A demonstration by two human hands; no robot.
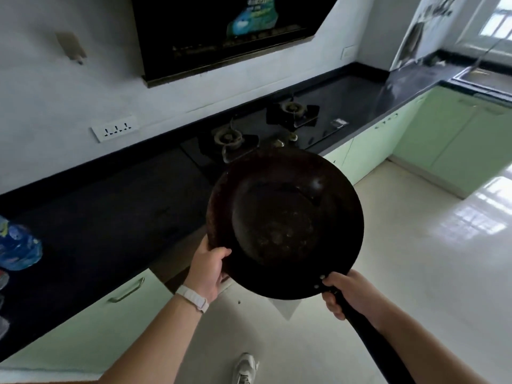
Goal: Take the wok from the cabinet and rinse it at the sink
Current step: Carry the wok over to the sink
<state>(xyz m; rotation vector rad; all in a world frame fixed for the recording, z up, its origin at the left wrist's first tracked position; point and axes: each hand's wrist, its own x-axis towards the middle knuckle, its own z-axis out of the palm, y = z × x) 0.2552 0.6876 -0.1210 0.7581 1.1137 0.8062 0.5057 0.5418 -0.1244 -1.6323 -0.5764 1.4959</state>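
Note:
A large black wok [285,223] with a worn, dull inside is held up in the air in front of me, tilted toward me, over the floor beside the counter. My left hand [207,268] grips its near left rim, thumb over the edge. My right hand [347,293] is curled round the long black handle just below the rivets. The sink [483,76] lies far off at the top right, set in the dark countertop under a window. An open cabinet [171,270] shows below the counter behind my left hand.
A two-burner gas hob [263,131] sits in the black countertop [110,217] under a black range hood [221,31]. Plastic water bottles [16,245] stand at the far left. Green cabinets [457,145] line the counter and turn the corner; shiny floor [415,245] stretches right.

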